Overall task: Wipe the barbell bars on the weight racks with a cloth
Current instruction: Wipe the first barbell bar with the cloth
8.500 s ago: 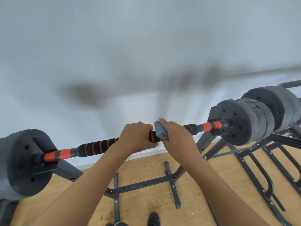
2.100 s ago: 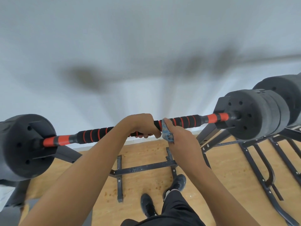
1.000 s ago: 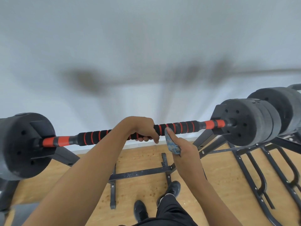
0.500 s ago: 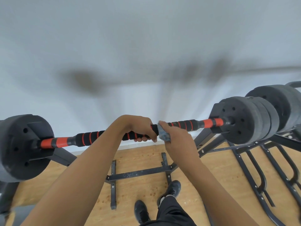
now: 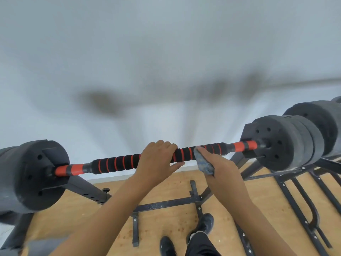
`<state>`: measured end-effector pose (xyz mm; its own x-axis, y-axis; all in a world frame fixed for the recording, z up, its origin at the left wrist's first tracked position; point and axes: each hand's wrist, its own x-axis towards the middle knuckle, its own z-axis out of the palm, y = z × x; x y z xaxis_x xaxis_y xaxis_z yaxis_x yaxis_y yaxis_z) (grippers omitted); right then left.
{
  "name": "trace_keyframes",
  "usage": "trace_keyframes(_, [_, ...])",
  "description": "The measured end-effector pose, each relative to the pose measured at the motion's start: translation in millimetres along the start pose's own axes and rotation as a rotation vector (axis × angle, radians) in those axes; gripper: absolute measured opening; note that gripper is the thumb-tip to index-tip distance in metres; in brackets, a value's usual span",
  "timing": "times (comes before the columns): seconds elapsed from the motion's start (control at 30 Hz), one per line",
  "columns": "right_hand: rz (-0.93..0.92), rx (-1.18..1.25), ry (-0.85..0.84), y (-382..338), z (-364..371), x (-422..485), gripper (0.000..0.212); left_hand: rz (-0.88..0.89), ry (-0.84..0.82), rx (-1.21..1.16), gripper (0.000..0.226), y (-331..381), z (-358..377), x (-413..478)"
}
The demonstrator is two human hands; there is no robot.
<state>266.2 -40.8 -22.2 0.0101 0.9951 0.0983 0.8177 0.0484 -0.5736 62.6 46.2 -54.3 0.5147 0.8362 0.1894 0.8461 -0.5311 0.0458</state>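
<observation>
Head view, left to right. Left plate stack (image 5: 36, 174): matte black, round, small holes in the face, cut off by the frame edge. Barbell bar (image 5: 114, 163) is laid across the rack (image 5: 166, 203). Its long axis runs left-right along the white wall (image 5: 166, 52), with the right end slightly higher in the picture and each end pointed into a plate stack. Smooth red and grey sleeves are seen next to the plates. The middle is covered in black foam segments split by red rings. Left hand (image 5: 156, 161) is hooked over the bar near mid-length, thumb stretched out below it. Its fingertips are hidden behind the bar. Just beside it, the cloth (image 5: 203, 163), blue-grey and wadded, is gripped in the right hand (image 5: 221, 169) and pressed against the foam. Much of the cloth is hidden by that hand. Right plate stack (image 5: 280, 143): several discs, same finish. Second stack (image 5: 317, 122) behind it is cut by the right edge. Rack: black square tube, with a row of holes on the left upright. Floor (image 5: 73, 209): wood-look.
</observation>
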Motion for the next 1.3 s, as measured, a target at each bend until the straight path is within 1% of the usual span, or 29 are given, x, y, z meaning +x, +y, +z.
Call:
trace_keyframes(0.1, [-0.01,-0.101,-0.106,-17,6,33,0.063,0.041,0.156,0.129,0.05,0,22,-11])
trace_keyframes(0.17, [-0.003,-0.18,-0.13,-27,14,41,0.049,0.11,0.172,0.217,0.056,-7,26,-8])
trace_keyframes(0.2, [0.002,-0.201,-0.127,-30,16,40,0.046,0.118,0.155,0.22,0.061,-8,24,-7])
trace_keyframes(0.23, [0.012,-0.196,-0.132,-28,18,38,0.048,0.112,0.129,0.205,0.065,-9,21,-6])
trace_keyframes(0.3, [0.035,-0.139,-0.157,-20,22,28,0.065,0.099,0.052,0.173,0.067,-8,9,-3])
trace_keyframes(0.37, [0.058,-0.102,-0.163,-14,23,18,0.077,0.08,-0.074,0.119,0.066,-7,1,0])
trace_keyframes(0.53, [0.058,-0.031,-0.098,-8,30,0,0.082,0.067,-0.344,-0.073,0.066,-20,-11,20])
trace_keyframes(0.67, [0.047,-0.089,-0.115,0,30,-10,0.088,-0.003,-0.613,-0.429,0.056,-32,-15,34])
trace_keyframes(0.73, [0.063,-0.115,-0.153,0,27,-22,0.086,-0.039,-0.698,-0.608,0.052,-36,-18,38])
trace_keyframes(0.8, [0.061,-0.083,-0.176,0,16,-24,0.081,-0.076,-0.724,-0.7,0.05,-37,-19,39])
trace_keyframes(0.83, [0.05,-0.04,-0.155,1,10,-20,0.079,-0.087,-0.696,-0.689,0.051,-35,-20,38])
trace_keyframes(0.87, [0.033,0.0,-0.125,2,4,-12,0.078,-0.085,-0.629,-0.622,0.055,-32,-22,35])
trace_keyframes(0.93, [-0.021,-0.017,-0.06,0,-5,13,0.071,-0.033,-0.415,-0.356,0.066,-23,-23,25])
trace_keyframes(0.97, [-0.045,-0.044,-0.041,-2,-8,27,0.064,0.005,-0.309,-0.225,0.067,-16,-22,19])
trace_keyframes(1.03, [-0.016,-0.076,-0.056,-11,-12,54,0.047,0.045,-0.197,-0.055,0.059,-5,-15,8])
trace_keyframes(1.13, [0.042,-0.239,-0.147,-26,-4,65,0.034,0.016,-0.085,0.105,0.045,5,-2,2])
trace_keyframes(1.2, [0.024,-0.279,-0.124,-28,8,53,0.03,0.0,-0.073,0.128,0.04,3,-1,5])
trace_keyframes(1.23, [0.026,-0.258,-0.111,-26,13,46,0.033,0.004,-0.089,0.118,0.038,2,-1,7])
trace_keyframes(1.3, [0.039,-0.185,-0.119,-21,18,34,0.052,0.019,-0.13,0.093,0.035,1,-4,9])
